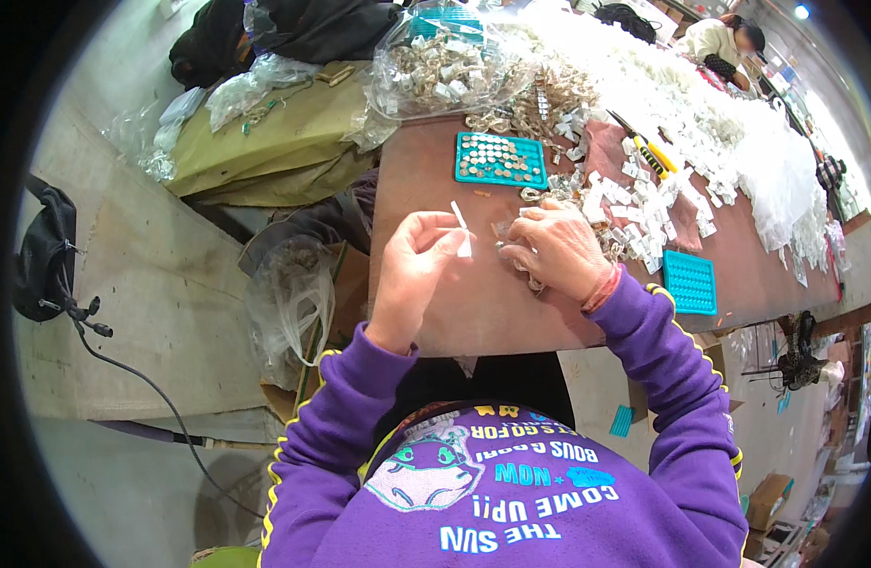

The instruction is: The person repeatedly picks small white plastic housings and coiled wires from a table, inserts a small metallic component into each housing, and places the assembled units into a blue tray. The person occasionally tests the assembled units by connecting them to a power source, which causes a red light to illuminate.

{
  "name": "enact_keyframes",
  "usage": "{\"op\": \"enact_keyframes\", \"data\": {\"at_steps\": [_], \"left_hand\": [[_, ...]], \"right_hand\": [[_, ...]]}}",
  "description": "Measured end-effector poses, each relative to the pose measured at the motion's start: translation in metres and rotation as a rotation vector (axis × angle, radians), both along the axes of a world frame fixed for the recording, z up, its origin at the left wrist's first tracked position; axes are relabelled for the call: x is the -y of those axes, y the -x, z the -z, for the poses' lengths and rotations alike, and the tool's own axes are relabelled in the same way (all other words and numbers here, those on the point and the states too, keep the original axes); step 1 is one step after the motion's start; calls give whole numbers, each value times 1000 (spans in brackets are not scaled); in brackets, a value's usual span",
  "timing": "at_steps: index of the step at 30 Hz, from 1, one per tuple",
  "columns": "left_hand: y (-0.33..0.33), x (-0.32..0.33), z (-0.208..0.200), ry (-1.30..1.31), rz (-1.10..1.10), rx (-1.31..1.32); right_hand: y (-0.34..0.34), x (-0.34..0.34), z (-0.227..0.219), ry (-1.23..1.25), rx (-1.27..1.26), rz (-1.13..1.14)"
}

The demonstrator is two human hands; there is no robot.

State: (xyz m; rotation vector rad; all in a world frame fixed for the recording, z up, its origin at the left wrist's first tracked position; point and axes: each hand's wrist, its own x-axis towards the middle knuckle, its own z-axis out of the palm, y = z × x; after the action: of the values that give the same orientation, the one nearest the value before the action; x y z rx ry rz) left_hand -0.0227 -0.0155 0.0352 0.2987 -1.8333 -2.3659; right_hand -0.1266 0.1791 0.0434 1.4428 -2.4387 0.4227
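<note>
My left hand (414,265) pinches a thin white paper strip (461,227) between thumb and fingertips, above the near part of the table. To its right, my right hand (566,254) has its fingers bent together over small pale pieces and a bit of cord; what exactly is between them is hidden. Just beyond the hands lies a teal tray (461,170) with several small round discs in its pits. White tags (634,204) with cords are heaped right beside my right hand.
A second teal tray (689,284) lies near the table's right edge. Yellow-and-black pliers (653,157) rest among the tags. A clear bag (445,71) of corded tags stands at the back. Large white heaps (701,114) cover the far right, where another person (719,43) sits.
</note>
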Motion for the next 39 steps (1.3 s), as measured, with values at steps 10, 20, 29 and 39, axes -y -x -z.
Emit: {"op": "enact_keyframes", "data": {"at_steps": [10,20,29,39], "left_hand": [[3,-14,26,-306,-57,-79],[18,-24,25,-387,-85,-151],[31,-29,20,-287,-87,-235],[29,-32,20,-124,-40,-321]], "right_hand": [[8,8,-8,589,963,101],[20,2,-11,799,994,92],[14,0,-20,834,1532,-88],[3,0,-29,587,1509,42]]}}
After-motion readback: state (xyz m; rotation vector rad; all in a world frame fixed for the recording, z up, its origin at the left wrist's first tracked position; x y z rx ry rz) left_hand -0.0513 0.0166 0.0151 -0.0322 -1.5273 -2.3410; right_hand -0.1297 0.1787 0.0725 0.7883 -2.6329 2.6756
